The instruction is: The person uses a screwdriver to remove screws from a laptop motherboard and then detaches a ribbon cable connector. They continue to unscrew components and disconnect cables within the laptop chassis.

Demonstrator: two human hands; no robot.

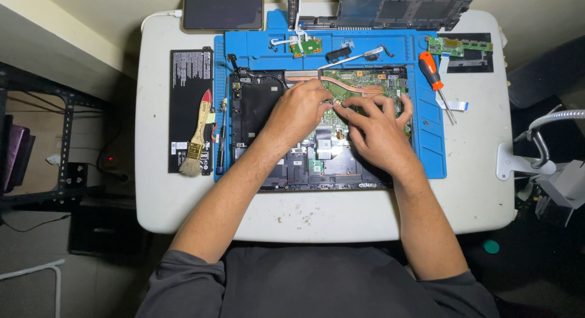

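Note:
An opened laptop base (274, 165) lies on a blue work mat (429, 141), its green circuit board (372, 83) and copper heat pipe exposed. My left hand (297, 114) rests on the board's middle, fingers curled and pressing near the heat pipe. My right hand (378, 132) lies beside it, fingertips meeting the left hand's over a small part of the board. What the fingertips pinch is hidden.
An orange-handled screwdriver (434, 74) lies right of the board. A brush (198, 138) sits on a flat black battery (190, 107) at the left. A phone (223, 12) on a cable, small green boards (458, 45) and another laptop shell (402, 7) line the white table's (323, 217) back.

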